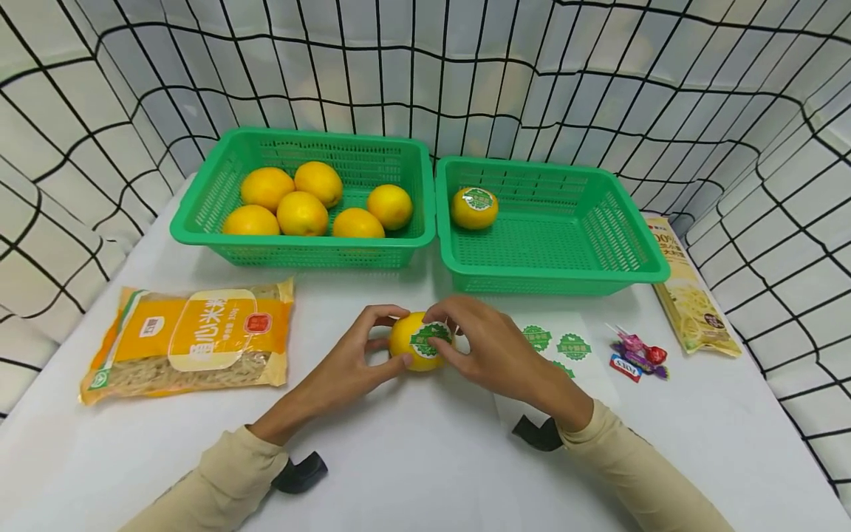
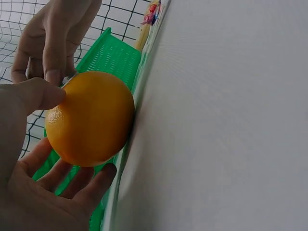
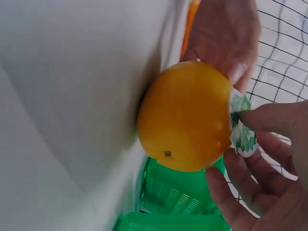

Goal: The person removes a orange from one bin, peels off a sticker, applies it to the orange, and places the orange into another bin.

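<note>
A yellow-orange orange (image 1: 407, 341) sits low over the white table between the two hands. My left hand (image 1: 355, 362) grips it from the left, thumb near the top and curled fingers round the far side, as the left wrist view shows. A round green-and-white sticker (image 3: 240, 122) lies against the fruit's upper side, one edge standing off the peel. My right hand (image 1: 488, 347) pinches this sticker, its thumb pressed on the printed face and fingers behind the free edge. Beside the right forearm lies a white sheet (image 1: 592, 377) with several green stickers (image 1: 574, 346).
Behind are two green baskets: the left basket (image 1: 306, 251) holds several plain oranges (image 1: 302, 213), the right basket (image 1: 552, 277) one stickered orange (image 1: 473, 214). A noodle bag (image 1: 199, 336) lies left; wrapped candies (image 1: 638, 358) and a yellow packet (image 1: 694, 295) lie right. Black netting (image 1: 412, 74) surrounds the table.
</note>
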